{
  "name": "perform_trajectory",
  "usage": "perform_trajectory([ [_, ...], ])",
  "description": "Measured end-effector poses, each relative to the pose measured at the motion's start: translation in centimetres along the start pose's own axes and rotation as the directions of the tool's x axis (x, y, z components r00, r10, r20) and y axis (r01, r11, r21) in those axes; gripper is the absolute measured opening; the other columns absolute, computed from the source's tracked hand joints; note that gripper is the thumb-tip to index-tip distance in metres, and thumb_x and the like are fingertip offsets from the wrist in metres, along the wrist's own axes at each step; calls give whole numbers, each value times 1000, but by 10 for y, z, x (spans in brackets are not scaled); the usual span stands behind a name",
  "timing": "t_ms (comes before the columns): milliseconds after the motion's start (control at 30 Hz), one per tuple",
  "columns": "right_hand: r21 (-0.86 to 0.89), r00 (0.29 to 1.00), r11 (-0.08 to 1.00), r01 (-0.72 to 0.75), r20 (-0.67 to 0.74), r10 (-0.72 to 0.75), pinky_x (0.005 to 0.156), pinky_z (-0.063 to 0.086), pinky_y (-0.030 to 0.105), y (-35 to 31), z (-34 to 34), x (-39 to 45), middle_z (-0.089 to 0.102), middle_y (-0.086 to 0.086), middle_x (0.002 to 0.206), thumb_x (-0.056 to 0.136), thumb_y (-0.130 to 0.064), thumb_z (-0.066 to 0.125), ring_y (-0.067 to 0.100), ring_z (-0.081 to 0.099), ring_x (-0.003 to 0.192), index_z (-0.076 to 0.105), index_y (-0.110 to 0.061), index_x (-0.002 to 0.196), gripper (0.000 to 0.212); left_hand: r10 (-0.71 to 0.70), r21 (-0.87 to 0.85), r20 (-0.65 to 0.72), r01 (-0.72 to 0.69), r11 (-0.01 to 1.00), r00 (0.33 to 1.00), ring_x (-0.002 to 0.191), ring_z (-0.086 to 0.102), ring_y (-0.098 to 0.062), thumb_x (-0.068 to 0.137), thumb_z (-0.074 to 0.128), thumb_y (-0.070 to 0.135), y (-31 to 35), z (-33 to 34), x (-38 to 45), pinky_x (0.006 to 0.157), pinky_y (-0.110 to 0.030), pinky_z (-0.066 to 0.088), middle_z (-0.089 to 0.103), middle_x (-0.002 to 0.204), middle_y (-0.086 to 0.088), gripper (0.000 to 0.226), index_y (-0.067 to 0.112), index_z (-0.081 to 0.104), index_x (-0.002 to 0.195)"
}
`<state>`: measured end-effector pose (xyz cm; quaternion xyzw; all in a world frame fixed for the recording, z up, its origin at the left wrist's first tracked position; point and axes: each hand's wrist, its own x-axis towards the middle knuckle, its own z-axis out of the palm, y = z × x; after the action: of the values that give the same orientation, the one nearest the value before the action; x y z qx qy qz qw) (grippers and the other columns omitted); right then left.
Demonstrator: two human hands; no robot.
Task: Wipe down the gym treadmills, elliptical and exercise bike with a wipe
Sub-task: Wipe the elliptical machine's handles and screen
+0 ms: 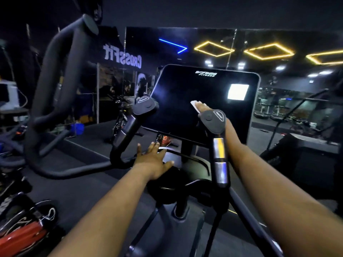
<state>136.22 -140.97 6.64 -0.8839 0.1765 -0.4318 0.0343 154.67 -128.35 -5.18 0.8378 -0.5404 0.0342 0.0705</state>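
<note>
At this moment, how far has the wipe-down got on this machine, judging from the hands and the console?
Nothing visibly proves any part finished. In hand: the right hand presses a white wipe flat on the large black console screen, partly hidden behind the right grey handle cap. The left hand rests open below the screen, holding nothing. Left, as far as shown: the long black handlebars and the other machines.
</note>
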Motion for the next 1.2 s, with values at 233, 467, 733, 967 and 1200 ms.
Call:
perform_trajectory([
  [233, -290, 945, 914, 284, 248, -215, 124, 21, 42, 5, 35, 82, 31, 4, 164, 104, -4, 38, 23, 25, 153, 30, -15, 158, 55, -67, -134, 94, 79, 988, 993, 157, -12, -18, 95, 30, 76, -10, 6, 18, 123, -55, -13, -6, 172, -1, 85, 29, 9, 164],
  [467, -420, 709, 651, 633, 652, -268, 120, 12, 56, -16, 113, 96, 25, 3, 165, 108, -30, 36, 20, 15, 154, 27, -19, 159, 53, -82, -106, 135, 96, 990, 987, 158, -6, -17, 89, 26, 83, -15, 10, 27, 122, -58, -12, 1, 172, 0, 95, 26, 13, 164],
  [733, -621, 826, 597, 508, 548, -133, 117, -15, 66, -2, 118, 119, 0, 4, 171, 95, -70, 9, 21, -8, 157, 1, -17, 162, 85, -96, -116, 99, 107, 987, 990, 158, -2, -17, 87, 32, 85, -21, 11, 45, 125, -54, -7, 2, 172, 0, 105, 20, 5, 164],
  [967, -346, 570, 588, 731, 784, -247, 116, -23, 62, -32, 138, 95, 13, -4, 170, 99, -72, 15, 14, 2, 156, 10, -24, 162, 80, -90, -145, 103, 104, 984, 991, 158, -4, -14, 90, 34, 79, -24, 11, 51, 125, -53, -6, -1, 172, 3, 98, 22, 7, 164],
  [1200, -624, 795, 595, 507, 605, -44, 115, -13, 70, -11, 106, 178, -9, 2, 170, 77, -83, 4, 17, -12, 156, -7, -21, 162, 106, -94, -156, 85, 107, 982, 992, 158, -3, -14, 90, 32, 83, -25, 14, 49, 125, -52, -7, 1, 172, 3, 100, 21, 6, 164],
])
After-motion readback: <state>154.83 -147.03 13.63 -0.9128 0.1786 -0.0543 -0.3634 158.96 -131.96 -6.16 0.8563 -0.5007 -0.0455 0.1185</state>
